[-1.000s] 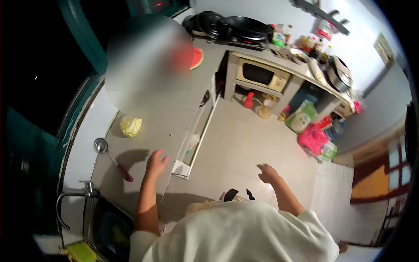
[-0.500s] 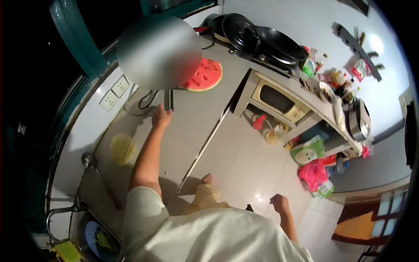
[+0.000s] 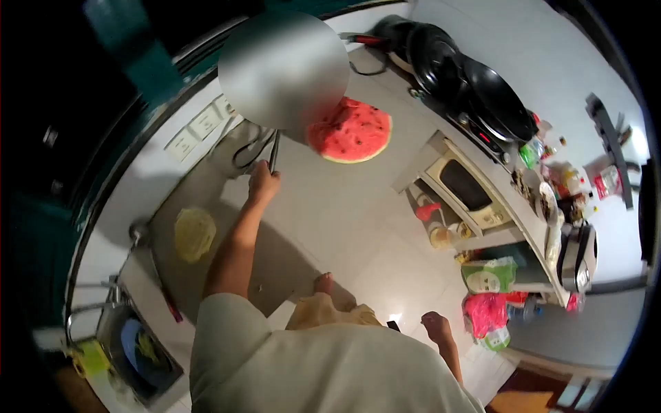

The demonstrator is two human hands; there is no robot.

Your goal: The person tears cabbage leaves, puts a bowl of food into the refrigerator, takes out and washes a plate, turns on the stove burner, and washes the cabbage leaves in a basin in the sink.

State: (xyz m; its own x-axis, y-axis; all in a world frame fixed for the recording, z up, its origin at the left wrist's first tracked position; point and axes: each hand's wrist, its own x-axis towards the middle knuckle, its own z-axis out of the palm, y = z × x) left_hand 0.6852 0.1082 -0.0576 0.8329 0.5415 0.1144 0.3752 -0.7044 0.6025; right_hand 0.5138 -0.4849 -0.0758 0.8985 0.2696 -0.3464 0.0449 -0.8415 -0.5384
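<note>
Kitchen counter, pale, runs from a sink at lower left to a cooktop at upper right. Left hand: closed round a dark handle, located over the counter, just left of a cut watermelon; the handle's far end is lost in a blurred patch. Right hand: hangs over the floor, fingers seemingly bent; whether closed fully or holding anything, cannot tell. Sink holds a bluish basin with green leaves inside. Cooktop carries a black wok; interior dark, contents indeterminate. White bowl on the side counter contains dark pieces, too small to identify. Rice cooker stands nearby. Microwave occupies a shelf; a jar sits below, contents yellowish. Pink bag rests beneath, contents hidden. Pale cabbage lies near a ladle.
</note>
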